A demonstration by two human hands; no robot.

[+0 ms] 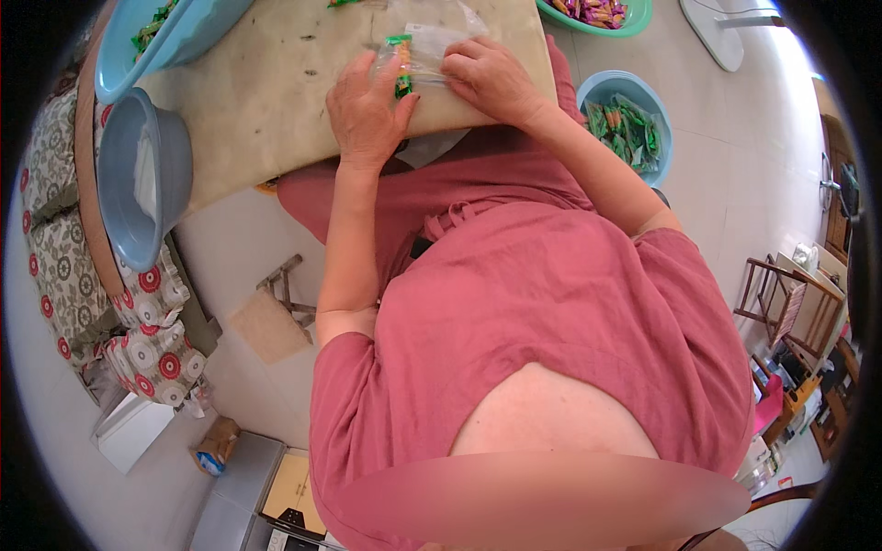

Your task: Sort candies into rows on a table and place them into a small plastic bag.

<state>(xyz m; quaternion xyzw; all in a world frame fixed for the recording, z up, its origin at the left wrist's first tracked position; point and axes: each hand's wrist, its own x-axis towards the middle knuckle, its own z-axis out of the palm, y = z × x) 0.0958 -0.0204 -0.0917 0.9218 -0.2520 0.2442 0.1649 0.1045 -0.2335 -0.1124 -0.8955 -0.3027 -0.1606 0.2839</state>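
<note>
A clear plastic bag (431, 48) lies near the front edge of the wooden table (262, 103), with a green-and-orange wrapped snack (402, 52) inside or beneath its film; which of these I cannot tell. My left hand (368, 110) rests at the snack's left side, fingers spread, its index finger and thumb touching the bag's edge. On the other side, my right hand (489, 79) has bent fingertips pinched on the bag's right part. Another green wrapped piece (343, 3) shows at the picture's top edge.
Left on the table stand a light-blue basin (117, 69) with green packets and a grey-blue basin (176, 158) holding white plastic. Right of the table are a blue tub (665, 117) of bagged green packets and a green basin (637, 21) of purple-wrapped pieces. A small stool (275, 317) stands below left.
</note>
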